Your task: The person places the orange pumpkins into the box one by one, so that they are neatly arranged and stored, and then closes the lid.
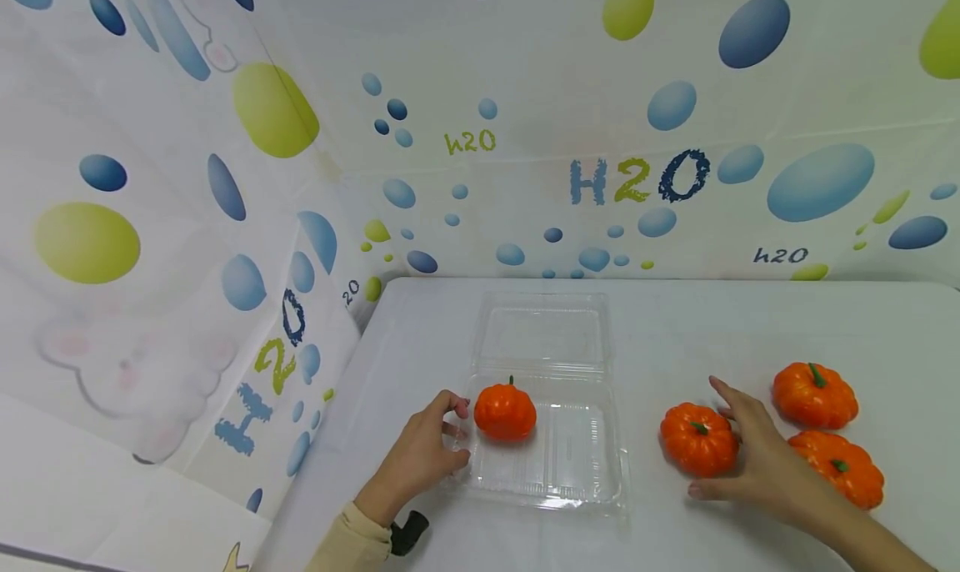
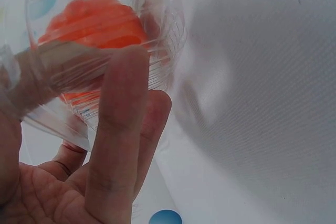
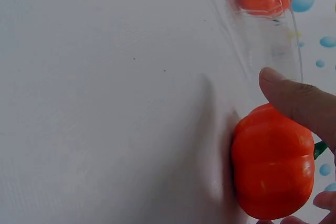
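Note:
A clear plastic clamshell box [image 1: 577, 464] lies with its lid folded back on the table. One small orange pumpkin [image 1: 505, 412] with a green stem sits in its left part. My left hand [image 1: 423, 447] grips the box's left wall; through the plastic, one digit shows in the left wrist view. To the right of the box, my right hand [image 1: 757, 459] is spread around a second pumpkin [image 1: 699, 440]. Its thumb [image 3: 294, 98] lies on the near side, and the other fingers are on the far side. This pumpkin rests on the table.
Two more orange pumpkins, one behind [image 1: 814, 395] and one nearer [image 1: 840, 468], lie beside the right forearm. A white cloth with blue and green spots hangs behind the table [image 1: 690, 322] and along its left side. A black strap [image 1: 409, 532] is at the left wrist.

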### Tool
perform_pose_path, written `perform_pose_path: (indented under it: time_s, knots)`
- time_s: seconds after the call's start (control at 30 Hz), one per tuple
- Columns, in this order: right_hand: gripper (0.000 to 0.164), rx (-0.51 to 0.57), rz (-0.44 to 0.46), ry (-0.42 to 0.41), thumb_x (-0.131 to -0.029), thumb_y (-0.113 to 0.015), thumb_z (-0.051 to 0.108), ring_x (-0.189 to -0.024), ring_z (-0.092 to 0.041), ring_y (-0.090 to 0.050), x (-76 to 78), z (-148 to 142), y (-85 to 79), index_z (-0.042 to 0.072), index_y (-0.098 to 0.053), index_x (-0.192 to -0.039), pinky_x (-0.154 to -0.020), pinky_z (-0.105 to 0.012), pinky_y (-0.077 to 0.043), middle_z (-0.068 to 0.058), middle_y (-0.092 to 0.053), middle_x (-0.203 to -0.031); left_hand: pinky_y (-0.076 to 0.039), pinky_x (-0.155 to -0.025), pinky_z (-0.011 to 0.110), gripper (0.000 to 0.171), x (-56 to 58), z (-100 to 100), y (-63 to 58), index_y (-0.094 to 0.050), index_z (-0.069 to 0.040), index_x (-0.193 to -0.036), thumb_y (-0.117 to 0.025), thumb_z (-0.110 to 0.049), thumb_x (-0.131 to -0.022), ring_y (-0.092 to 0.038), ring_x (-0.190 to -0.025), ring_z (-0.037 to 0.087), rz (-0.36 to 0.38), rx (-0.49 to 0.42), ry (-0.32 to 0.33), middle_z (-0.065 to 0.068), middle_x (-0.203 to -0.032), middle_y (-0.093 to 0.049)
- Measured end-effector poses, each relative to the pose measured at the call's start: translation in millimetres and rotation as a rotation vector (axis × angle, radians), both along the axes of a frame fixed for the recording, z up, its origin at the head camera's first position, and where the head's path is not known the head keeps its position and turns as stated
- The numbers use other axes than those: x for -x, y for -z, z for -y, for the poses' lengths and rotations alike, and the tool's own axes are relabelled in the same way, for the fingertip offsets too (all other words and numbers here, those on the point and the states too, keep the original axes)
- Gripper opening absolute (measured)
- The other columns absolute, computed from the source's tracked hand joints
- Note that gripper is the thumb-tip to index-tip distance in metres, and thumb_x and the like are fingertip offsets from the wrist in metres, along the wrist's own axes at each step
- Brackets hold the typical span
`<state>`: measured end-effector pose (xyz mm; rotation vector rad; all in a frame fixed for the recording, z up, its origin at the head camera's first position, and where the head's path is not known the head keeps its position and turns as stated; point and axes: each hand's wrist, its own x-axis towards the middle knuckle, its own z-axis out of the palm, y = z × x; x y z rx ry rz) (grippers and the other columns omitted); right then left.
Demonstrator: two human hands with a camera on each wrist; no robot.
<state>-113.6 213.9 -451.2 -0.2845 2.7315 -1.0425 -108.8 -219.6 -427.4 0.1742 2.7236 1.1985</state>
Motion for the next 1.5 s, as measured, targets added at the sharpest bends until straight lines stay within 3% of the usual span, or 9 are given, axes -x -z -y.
perform_pose_path:
  time_s: [0.13,0.53,0.87,1.23,1.5]
  knots:
    - [0.138,-0.017,0.023,0.015,-0.06,-0.094,0.052,-0.12,-0.055,-0.045,-0.2,-0.1,2.4,0.006,-0.01,-0.159,-0.085,-0.067,-0.051,-0.033,-0.028,-0.144,-0.055,-0.062,0.027,0.044,-0.3,0.2,-0.2,-0.049,-0.011,-0.108,-0.077,0.003,-0.077,-0.064,-0.1,0.028,-0.006,0.005,0.001,0.015,-0.138,-0.057]
    - [0.123,-0.028,0.019,0.036,-0.06,-0.095,0.047,-0.127,-0.054,-0.038,-3.9,2.6,10.3,0.006,-0.025,-0.153,-0.091,-0.075,-0.038,-0.03,-0.031,-0.142,-0.056,-0.061,0.027,0.043,-0.1,-0.1,-1.4,-0.049,-0.011,-0.109,-0.076,0.003,-0.078,-0.064,-0.103,0.03,0.004,-0.006,-0.003,0.014,-0.137,-0.057]
    - [0.108,-0.028,-0.006,0.036,-0.064,-0.095,0.041,-0.12,-0.05,-0.046,-6.4,6.8,9.9,0.01,-0.036,-0.149,-0.089,-0.069,-0.047,-0.029,-0.031,-0.142,-0.056,-0.063,0.028,0.044,-0.4,-0.6,-0.8,-0.049,-0.011,-0.11,-0.076,0.003,-0.078,-0.064,-0.104,0.031,0.009,-0.004,-0.006,0.014,-0.137,-0.057]
    - [0.104,0.074,0.06,0.024,-0.067,-0.094,0.041,-0.117,-0.047,-0.053,-7.3,14.4,3.4,0.01,-0.041,-0.152,-0.089,-0.056,-0.054,-0.026,-0.035,-0.136,-0.057,-0.064,0.028,0.045,-1.1,-1.3,-1.5,-0.049,-0.012,-0.11,-0.077,0.003,-0.078,-0.064,-0.103,0.03,0.016,-0.003,-0.012,0.014,-0.136,-0.058]
    - [0.101,0.184,0.104,0.026,-0.076,-0.089,0.038,-0.12,-0.041,-0.052,-10.3,20.8,-4.7,0.012,-0.033,-0.156,-0.092,-0.052,-0.054,-0.021,-0.038,-0.138,-0.057,-0.064,0.029,0.045,-1.6,-1.5,-1.9,-0.049,-0.012,-0.11,-0.077,0.003,-0.078,-0.064,-0.104,0.03,0.02,0.006,-0.017,0.014,-0.136,-0.058]
